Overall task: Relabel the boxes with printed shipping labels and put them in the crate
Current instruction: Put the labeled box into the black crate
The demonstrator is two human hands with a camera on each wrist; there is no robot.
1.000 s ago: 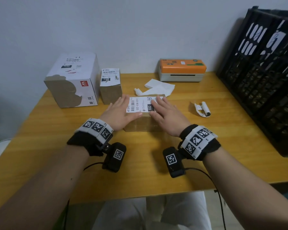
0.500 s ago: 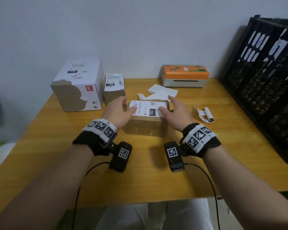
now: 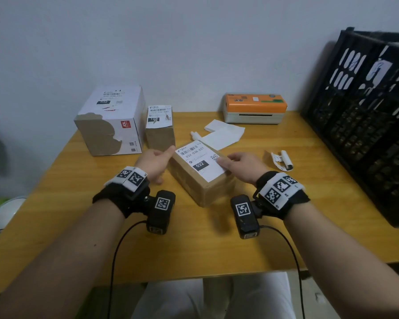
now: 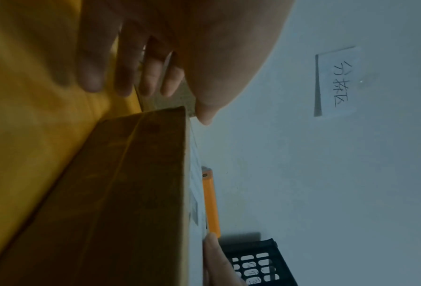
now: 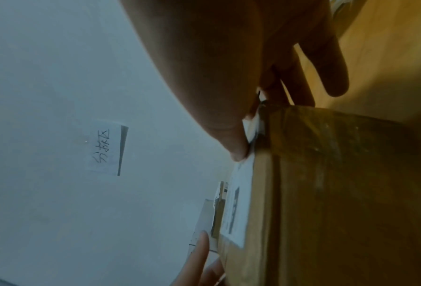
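Two hands frame one small brown box, which sits on the bench near its middle, turned at an angle, with a white shipping label marked 032 already laid on its top face. At the far left stand a large white-and-brown box and a narrow brown box, each bearing a label on top and each not yet in the crate. The left hand lies against the box's left side with fingers extended and relaxed, gripping nothing; the left wrist view shows the fingers straight beside the cardboard. Use this hand as a brace so the box does not slide. The right hand rests on the label's right edge, thumb pressing down at the box's top edge in the right wrist view; whether the fingers curl round the far side cannot be told. The step in hand appears to be seating the label. Press from the centre outward, then run firmly along each edge and corner, as the near corner seems to overhang. Behind lie loose backing papers and an orange-topped label printer. At the far right stands the black crate, well apart from the box; lift with both hands once the label holds.
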